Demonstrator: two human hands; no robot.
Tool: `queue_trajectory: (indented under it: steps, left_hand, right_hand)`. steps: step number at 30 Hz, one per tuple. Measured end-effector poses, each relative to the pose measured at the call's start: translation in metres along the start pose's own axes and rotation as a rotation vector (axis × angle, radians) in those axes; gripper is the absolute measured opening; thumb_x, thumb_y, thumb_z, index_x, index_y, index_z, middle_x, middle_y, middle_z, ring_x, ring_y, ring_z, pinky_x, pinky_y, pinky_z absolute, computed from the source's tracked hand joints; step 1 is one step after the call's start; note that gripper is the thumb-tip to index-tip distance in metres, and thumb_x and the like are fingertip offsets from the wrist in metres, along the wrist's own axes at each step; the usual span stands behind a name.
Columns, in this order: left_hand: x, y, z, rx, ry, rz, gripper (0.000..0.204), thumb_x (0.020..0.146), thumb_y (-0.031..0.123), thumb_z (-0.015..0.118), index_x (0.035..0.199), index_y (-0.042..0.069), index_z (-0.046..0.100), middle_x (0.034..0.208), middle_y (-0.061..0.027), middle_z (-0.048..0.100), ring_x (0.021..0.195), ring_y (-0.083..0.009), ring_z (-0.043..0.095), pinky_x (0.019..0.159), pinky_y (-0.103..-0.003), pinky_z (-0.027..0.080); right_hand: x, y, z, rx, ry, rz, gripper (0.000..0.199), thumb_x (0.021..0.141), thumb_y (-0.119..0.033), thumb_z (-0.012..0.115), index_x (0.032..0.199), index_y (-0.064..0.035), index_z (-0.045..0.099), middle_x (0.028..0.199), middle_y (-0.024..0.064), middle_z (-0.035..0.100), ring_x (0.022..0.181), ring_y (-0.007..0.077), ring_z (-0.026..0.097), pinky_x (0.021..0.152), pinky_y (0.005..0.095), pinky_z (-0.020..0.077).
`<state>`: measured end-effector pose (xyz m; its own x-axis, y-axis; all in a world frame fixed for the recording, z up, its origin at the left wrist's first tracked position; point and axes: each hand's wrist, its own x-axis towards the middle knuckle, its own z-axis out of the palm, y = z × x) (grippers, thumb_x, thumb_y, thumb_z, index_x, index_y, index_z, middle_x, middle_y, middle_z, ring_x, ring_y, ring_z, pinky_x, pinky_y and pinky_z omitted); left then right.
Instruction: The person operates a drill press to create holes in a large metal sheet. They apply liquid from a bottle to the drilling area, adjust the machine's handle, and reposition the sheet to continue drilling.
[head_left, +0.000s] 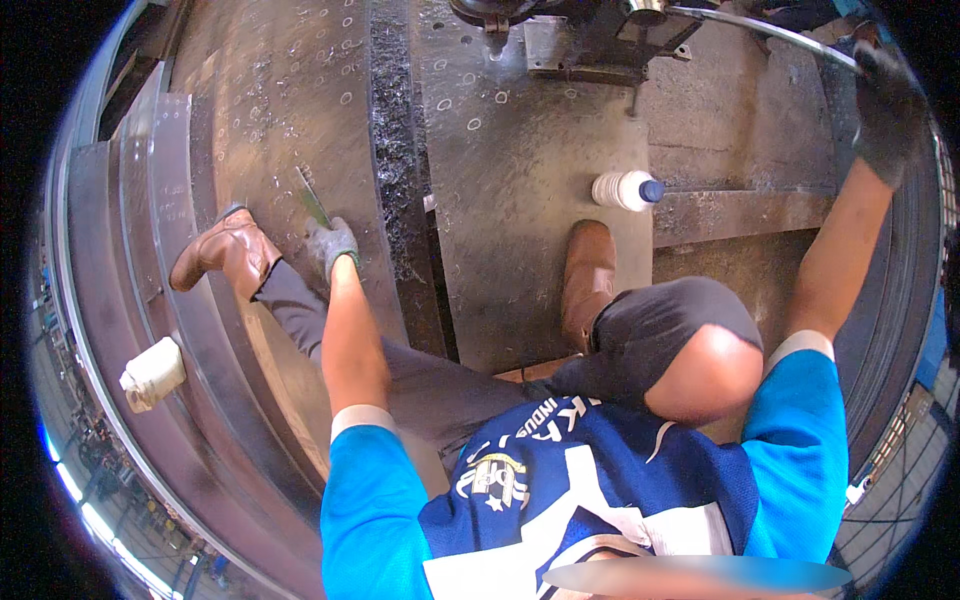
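Observation:
My left hand point(332, 245), in a grey glove, is closed around a thin flat strip point(312, 197), greenish near the fingers and pale toward its tip. It is just above a brown steel plate point(270, 110) marked with small chalk rings. At the far right my right hand point(890, 110), in a dark glove, grips the end of a long metal lever point(770, 28). That lever runs left to a dark drilling machine point(585, 45) at the far edge, whose rounded spindle point(495, 30) points at the plate. My right fingers are partly in shadow.
A white bottle with a blue cap point(625, 190) lies beside my right boot point(590, 270). Dark metal shavings point(395, 150) fill a strip between plates. My left boot point(230, 250) rests near stepped steel edges. A white jug point(152, 375) is at the left.

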<state>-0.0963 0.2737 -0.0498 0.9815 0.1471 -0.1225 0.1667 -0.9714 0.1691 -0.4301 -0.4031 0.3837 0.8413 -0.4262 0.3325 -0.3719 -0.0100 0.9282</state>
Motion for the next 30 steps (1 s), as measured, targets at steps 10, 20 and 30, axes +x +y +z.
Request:
queue_trajectory:
  steps: [10,20,30]
  left_hand:
    - [0.002,0.004,-0.004,0.107,-0.048,0.017,0.043,0.087,0.033,0.063,0.119,0.004,0.061,0.112,-0.0281,0.071,0.104,-0.0477,0.069,0.089,-0.057,0.053]
    - [0.002,-0.001,-0.006,0.074,0.009,0.013,0.041,0.084,0.03,0.068,0.118,0.007,0.065,0.111,-0.0257,0.072,0.104,-0.0463,0.069,0.089,-0.056,0.053]
    - [-0.026,0.083,0.008,0.063,0.269,0.501,0.07,0.089,0.055,0.068,0.146,0.016,0.053,0.153,-0.0221,0.041,0.137,-0.0464,0.042,0.112,-0.061,0.034]
  right_hand:
    - [-0.102,-0.167,0.177,-1.514,-0.055,-0.391,0.007,0.099,-0.028,0.057,0.093,-0.0253,0.058,0.071,-0.0018,0.05,0.068,0.0193,0.052,0.083,0.041,0.0461]
    - [-0.109,-0.196,0.167,-1.204,0.09,-0.394,0.042,0.097,-0.048,0.048,0.065,-0.0219,0.055,0.049,-0.004,0.04,0.05,0.0178,0.044,0.077,0.0444,0.0418]
    - [-0.119,-0.234,0.098,-1.597,-0.147,-0.856,0.063,0.101,-0.064,0.033,0.067,-0.0175,0.059,0.046,-0.0033,0.038,0.043,0.016,0.042,0.067,0.0414,0.0421]
